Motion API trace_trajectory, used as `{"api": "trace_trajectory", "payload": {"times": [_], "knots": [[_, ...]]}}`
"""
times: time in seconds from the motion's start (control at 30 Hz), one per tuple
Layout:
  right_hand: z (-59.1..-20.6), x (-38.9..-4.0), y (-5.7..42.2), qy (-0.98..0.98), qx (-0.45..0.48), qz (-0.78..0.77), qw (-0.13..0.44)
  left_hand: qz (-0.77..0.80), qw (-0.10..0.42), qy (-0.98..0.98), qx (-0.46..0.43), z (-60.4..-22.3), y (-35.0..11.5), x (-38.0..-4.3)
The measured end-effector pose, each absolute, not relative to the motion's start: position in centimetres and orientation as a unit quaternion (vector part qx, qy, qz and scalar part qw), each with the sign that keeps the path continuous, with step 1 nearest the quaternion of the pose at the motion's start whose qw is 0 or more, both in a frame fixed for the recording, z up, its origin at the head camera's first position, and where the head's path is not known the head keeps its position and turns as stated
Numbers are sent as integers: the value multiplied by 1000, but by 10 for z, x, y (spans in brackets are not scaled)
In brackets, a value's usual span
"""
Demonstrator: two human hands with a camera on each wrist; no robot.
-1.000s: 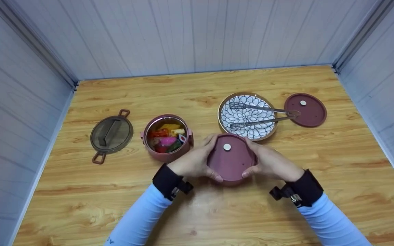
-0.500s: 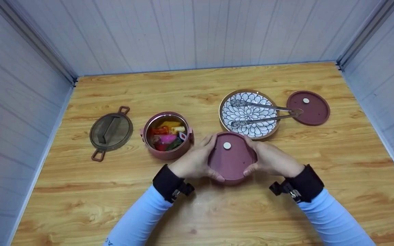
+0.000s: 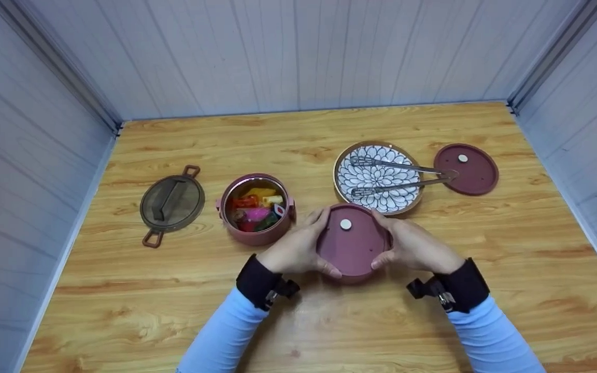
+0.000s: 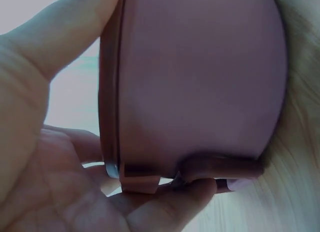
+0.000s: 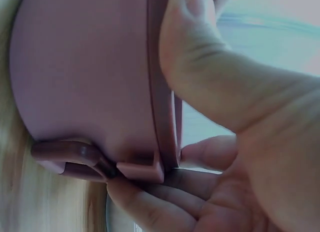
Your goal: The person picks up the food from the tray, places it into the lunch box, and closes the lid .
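Observation:
A dusty-red round lid (image 3: 354,248) with a pale round knob sits on a pink pot (image 4: 205,82) in front of me. My left hand (image 3: 301,248) grips the pot from the left, thumb on the lid's near rim. From the other side my right hand (image 3: 413,247) holds it the same way. In the left wrist view, fingers curl at a side clip (image 4: 140,184) and the loop handle (image 4: 220,167) below it. The right wrist view shows fingers against the opposite clip (image 5: 142,171) and handle (image 5: 70,151). The pot's base is on the wooden table.
An uncovered pink pot (image 3: 257,237) full of colourful toy food stands just left. Farther left lies a dark translucent lid (image 3: 179,204) with two loop handles. Behind my right hand, metal tongs (image 3: 407,167) lie across a petal-patterned plate (image 3: 379,176) and onto another red lid (image 3: 477,176).

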State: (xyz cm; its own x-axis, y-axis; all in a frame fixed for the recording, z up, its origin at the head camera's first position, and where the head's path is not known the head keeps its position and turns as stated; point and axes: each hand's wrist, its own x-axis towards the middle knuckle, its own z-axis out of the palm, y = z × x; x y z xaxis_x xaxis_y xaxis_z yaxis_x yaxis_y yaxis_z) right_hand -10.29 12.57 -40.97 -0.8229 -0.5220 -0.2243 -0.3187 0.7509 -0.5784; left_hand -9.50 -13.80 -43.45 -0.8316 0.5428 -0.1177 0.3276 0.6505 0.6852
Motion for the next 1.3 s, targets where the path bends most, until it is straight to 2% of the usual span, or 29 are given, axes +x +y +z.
{"api": "trace_trajectory", "payload": {"times": [0.4,1.0,1.17,1.3], "knots": [[-420,-99,134,914,-210,-294,183,368,141,888,237,-441,-138,-92],[-417,-102,139,912,-243,-289,158,362,141,890,239,-439,-140,-92],[-399,-111,164,920,-224,-309,91,361,138,890,241,-440,-141,-90],[-368,-129,208,946,-88,-309,34,360,132,890,249,-440,-141,-90]]}}
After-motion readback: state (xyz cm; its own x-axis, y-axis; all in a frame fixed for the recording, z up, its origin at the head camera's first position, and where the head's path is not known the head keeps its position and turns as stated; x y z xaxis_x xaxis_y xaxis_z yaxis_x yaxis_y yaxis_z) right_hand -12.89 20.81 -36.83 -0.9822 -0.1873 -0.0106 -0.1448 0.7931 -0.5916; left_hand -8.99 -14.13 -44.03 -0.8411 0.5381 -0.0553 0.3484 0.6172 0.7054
